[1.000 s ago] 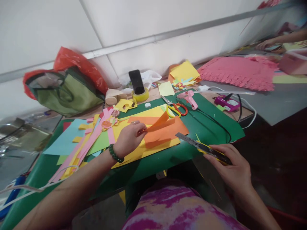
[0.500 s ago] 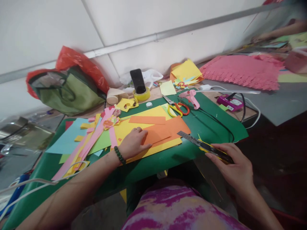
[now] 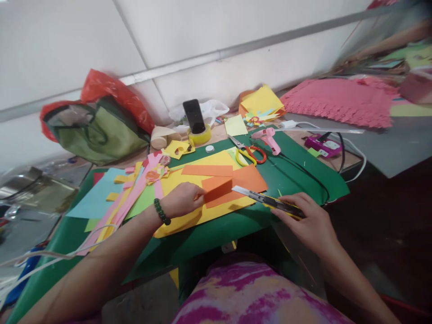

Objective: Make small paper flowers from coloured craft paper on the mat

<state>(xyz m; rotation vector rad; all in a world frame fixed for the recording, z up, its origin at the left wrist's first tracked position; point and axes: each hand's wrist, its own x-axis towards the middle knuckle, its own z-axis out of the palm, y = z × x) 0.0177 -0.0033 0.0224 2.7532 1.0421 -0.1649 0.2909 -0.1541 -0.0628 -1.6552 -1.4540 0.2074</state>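
Observation:
My left hand pinches the left end of a folded piece of orange paper, lifting it a little above the sheets. Under it lie a larger orange sheet and yellow paper. A separate orange strip rests flat just beyond. My right hand is wrapped round a yellow and black utility knife. Its blade is out and points left, with the tip close to the right end of the lifted paper; whether they touch I cannot tell.
Scissors and a pink glue gun lie on the green mat. A phone leans in a tape roll. Pink and yellow strips spread at left, near a green bag. Another person's arm shows far right.
My left hand has gone from lying on the orange paper to pinching and raising its end. The knife in my right hand has moved left, nearer the paper.

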